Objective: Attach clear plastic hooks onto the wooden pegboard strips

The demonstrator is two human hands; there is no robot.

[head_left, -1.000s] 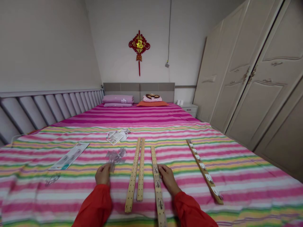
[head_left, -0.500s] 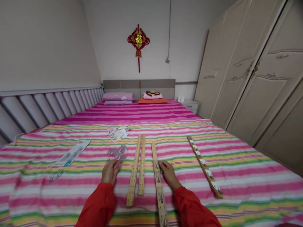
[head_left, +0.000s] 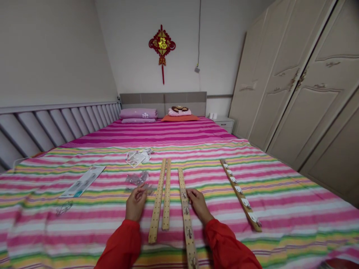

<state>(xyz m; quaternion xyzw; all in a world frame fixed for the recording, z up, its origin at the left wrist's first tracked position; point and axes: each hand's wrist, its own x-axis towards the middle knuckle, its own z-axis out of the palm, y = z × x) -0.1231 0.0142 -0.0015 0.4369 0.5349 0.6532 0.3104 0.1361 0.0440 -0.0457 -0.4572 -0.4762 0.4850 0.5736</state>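
The left hand (head_left: 136, 203) has shifted toward the two bare wooden strips (head_left: 167, 198), its thumb and fingers now pinching a small clear bag (head_left: 149, 190) just in front of the bag pile (head_left: 137, 178). The right hand (head_left: 198, 201) stays narrow at the right edge of the clipped strip (head_left: 187, 223); whether it grips a clip, I cannot tell. That strip lies on the bed (head_left: 280, 194), well apart from its headboard end (head_left: 185, 99).

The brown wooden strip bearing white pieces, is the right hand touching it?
No, the right hand is beside the pale perforated wooden strip, and multicoloured striped cloth separates that hand from the brown strip.
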